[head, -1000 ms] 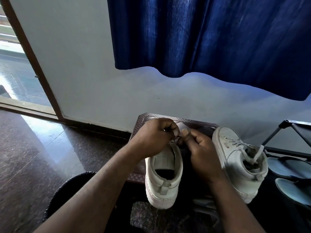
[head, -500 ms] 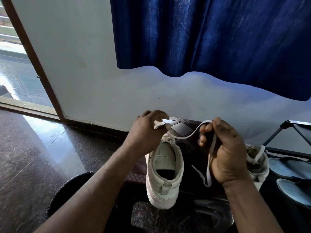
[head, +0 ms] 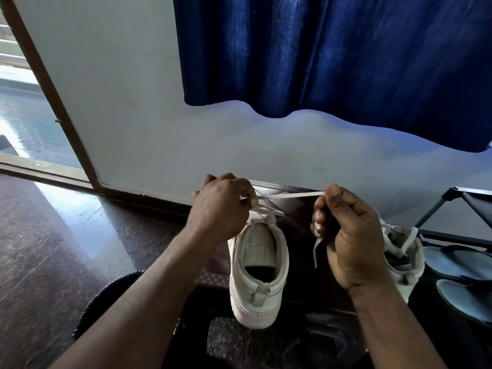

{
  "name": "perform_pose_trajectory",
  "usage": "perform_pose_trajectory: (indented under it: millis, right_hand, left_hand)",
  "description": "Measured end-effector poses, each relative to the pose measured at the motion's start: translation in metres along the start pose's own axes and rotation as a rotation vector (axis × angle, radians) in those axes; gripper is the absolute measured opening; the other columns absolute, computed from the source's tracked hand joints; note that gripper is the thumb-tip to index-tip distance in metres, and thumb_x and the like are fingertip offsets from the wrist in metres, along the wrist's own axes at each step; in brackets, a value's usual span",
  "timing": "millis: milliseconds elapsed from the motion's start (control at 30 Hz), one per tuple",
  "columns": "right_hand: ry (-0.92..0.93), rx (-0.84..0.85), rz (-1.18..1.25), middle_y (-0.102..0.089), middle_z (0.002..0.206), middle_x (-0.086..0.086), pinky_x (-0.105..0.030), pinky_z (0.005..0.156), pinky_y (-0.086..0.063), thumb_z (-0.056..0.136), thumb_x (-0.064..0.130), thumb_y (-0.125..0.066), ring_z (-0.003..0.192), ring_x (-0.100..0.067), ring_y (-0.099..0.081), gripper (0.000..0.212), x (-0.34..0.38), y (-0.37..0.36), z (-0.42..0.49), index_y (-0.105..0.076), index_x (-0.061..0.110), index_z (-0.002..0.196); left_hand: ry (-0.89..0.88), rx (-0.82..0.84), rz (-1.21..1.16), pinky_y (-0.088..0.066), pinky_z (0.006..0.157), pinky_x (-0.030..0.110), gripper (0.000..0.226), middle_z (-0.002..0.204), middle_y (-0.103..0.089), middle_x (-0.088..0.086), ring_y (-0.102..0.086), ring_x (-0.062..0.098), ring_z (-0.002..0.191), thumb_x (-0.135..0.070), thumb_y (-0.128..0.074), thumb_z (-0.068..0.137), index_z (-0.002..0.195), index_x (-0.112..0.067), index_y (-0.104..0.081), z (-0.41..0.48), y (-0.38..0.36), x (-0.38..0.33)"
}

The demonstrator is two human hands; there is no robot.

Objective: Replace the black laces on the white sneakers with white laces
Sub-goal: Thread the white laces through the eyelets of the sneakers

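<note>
A white sneaker point(head: 257, 278) stands heel toward me on a dark low table point(head: 295, 209). A white lace point(head: 290, 195) runs taut from its top eyelets between my two hands. My left hand point(head: 222, 206) pinches the lace just above the shoe's tongue. My right hand point(head: 346, 235) grips the other end, whose loose tail hangs below my fingers. A second white sneaker point(head: 402, 251) with white laces sits to the right, mostly hidden behind my right hand. No black laces are visible.
A blue curtain point(head: 332, 57) hangs over the pale wall behind the table. A dark metal rack point(head: 452, 203) and grey sandals point(head: 458, 265) are at the right. An open doorway point(head: 29, 110) lies at the left over polished floor.
My hands have drawn apart and risen, pulling the white lace out through the eyelet until it stretches straight between them. My right hand moved right, covering the second sneaker.
</note>
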State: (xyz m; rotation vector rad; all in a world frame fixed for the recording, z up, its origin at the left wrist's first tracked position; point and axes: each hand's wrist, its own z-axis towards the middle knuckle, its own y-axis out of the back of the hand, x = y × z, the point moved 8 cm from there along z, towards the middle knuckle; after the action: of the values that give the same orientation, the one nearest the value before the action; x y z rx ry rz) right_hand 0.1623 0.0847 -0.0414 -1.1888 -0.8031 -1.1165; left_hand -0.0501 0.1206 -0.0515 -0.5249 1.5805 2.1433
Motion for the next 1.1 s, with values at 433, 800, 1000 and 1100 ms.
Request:
perform_pose_trajectory:
  millis: [433, 800, 1000, 1100]
  right_hand:
    - [0.024, 0.026, -0.173, -0.055, 0.063, -0.005, -0.025, 0.052, -0.038, 0.092, 0.039, -0.064, 0.058, -0.015, -0.046, 0.034, 0.001, -0.008, -0.006, -0.069, 0.016, 0.067]
    - [0.003, 0.004, 0.283, -0.051, 0.071, -0.001, -0.024, 0.054, -0.035, 0.095, 0.039, -0.063, 0.062, -0.014, -0.044, 0.029, 0.008, 0.005, 0.001, -0.058, 0.015, 0.08]
    - [-0.028, -0.044, 0.487, -0.071, 0.118, 0.008, -0.02, 0.06, -0.034, 0.106, 0.044, -0.046, 0.069, -0.005, -0.052, 0.044, 0.01, 0.02, 0.004, -0.064, 0.026, 0.071]
    - [-0.034, -0.06, 0.618, -0.071, 0.115, 0.011, -0.015, 0.054, -0.032, 0.107, 0.054, -0.043, 0.06, 0.0, -0.045, 0.041, 0.012, 0.034, 0.009, -0.062, 0.027, 0.081]
  left_hand:
    - [-0.038, -0.073, -0.052, -0.045, 0.088, 0.043, 0.012, 0.11, -0.066, -0.02, -0.046, 0.017, 0.11, -0.05, -0.071, 0.092, 0.097, -0.04, -0.075, -0.002, 0.008, -0.005]
    - [0.031, -0.131, -0.149, -0.053, 0.086, 0.042, 0.014, 0.075, -0.061, -0.018, -0.06, 0.021, 0.092, -0.047, -0.067, 0.091, 0.079, -0.039, -0.071, -0.001, -0.002, -0.002]
    - [-0.041, 0.067, -0.456, -0.04, 0.062, 0.013, 0.009, 0.077, -0.075, -0.016, -0.064, -0.002, 0.069, -0.036, -0.073, 0.094, 0.088, -0.032, -0.078, -0.005, -0.011, -0.021]
    - [-0.021, 0.126, -0.507, -0.04, 0.06, 0.018, 0.009, 0.069, -0.07, -0.016, -0.056, -0.002, 0.059, -0.038, -0.076, 0.092, 0.1, -0.033, -0.076, -0.008, -0.007, -0.018]
